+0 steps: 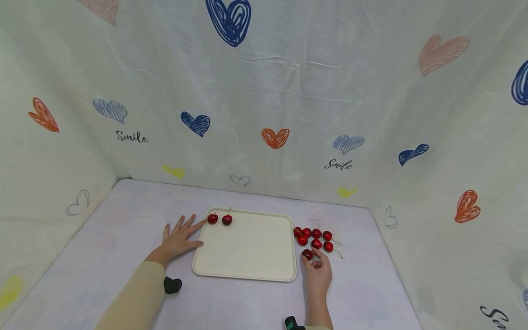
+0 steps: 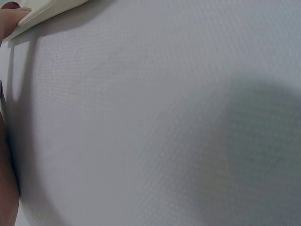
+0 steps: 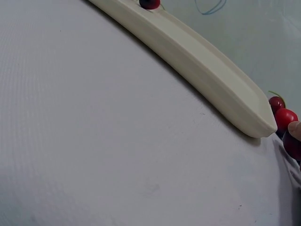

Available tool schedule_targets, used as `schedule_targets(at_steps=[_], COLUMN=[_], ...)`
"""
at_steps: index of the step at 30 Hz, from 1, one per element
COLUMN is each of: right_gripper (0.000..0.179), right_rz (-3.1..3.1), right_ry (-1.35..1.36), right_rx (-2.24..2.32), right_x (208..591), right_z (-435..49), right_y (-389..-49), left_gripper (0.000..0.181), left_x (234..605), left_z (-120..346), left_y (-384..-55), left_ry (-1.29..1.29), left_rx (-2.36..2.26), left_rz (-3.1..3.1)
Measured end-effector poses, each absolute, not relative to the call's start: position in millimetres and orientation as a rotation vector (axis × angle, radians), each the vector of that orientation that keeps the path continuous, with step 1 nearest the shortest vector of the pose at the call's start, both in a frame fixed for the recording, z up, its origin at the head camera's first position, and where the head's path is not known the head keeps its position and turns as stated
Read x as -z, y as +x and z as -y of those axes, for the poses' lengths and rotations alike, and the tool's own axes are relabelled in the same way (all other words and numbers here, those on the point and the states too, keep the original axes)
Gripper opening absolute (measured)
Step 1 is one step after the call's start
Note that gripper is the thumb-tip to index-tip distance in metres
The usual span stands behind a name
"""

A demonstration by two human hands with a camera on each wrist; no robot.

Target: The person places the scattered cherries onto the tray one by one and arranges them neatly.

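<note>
1. The right hand pinches a dark red cherry; the cream rectangular tray lies just to this hand's left, its long axis running sideways toward the left hand.
2. The left hand is spread, touching the tray's left edge; two stemmed cherries sit inside, just right of its fingertips.
3. Loose cherries lie just beyond the right hand, the nearer one.
4. The right wrist view shows the tray's raised outer wall side-on; only the head view shows both cherries inside.
</note>
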State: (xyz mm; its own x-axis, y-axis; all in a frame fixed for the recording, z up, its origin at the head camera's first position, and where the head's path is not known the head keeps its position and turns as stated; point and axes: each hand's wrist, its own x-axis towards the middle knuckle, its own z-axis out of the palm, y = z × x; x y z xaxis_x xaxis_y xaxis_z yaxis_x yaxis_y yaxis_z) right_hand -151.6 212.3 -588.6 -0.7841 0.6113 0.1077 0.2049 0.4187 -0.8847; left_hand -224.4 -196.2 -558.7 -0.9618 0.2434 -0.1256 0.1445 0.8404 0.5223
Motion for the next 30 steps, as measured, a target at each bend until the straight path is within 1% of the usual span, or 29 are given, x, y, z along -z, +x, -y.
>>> schedule_targets(at_steps=[9,16,22,30], right_gripper=[0.036,0.038,0.039,0.04], right_rz=[2.212,2.14,2.085,2.094], right_ry=[-0.658,-0.677,-0.562,-0.539], right_rx=[-1.383,-1.601,-1.702,-1.811], right_x=[590.1,577.0,563.9,555.0], right_z=[-212.2,-211.9,-203.2,-182.3], right_y=[-149.3,-145.7,-148.7,-152.9], left_gripper=[0.074,0.073,0.074,0.074], left_x=[556.8,557.8,560.2,561.8], left_z=[196.4,195.4,196.0,197.5], left_y=[-223.5,-224.2,-226.7,-226.3], left_ry=[0.302,0.293,0.287,0.299], left_rx=[-0.772,-0.759,-0.742,-0.757], left_rz=[-2.835,-2.825,-2.834,-2.84])
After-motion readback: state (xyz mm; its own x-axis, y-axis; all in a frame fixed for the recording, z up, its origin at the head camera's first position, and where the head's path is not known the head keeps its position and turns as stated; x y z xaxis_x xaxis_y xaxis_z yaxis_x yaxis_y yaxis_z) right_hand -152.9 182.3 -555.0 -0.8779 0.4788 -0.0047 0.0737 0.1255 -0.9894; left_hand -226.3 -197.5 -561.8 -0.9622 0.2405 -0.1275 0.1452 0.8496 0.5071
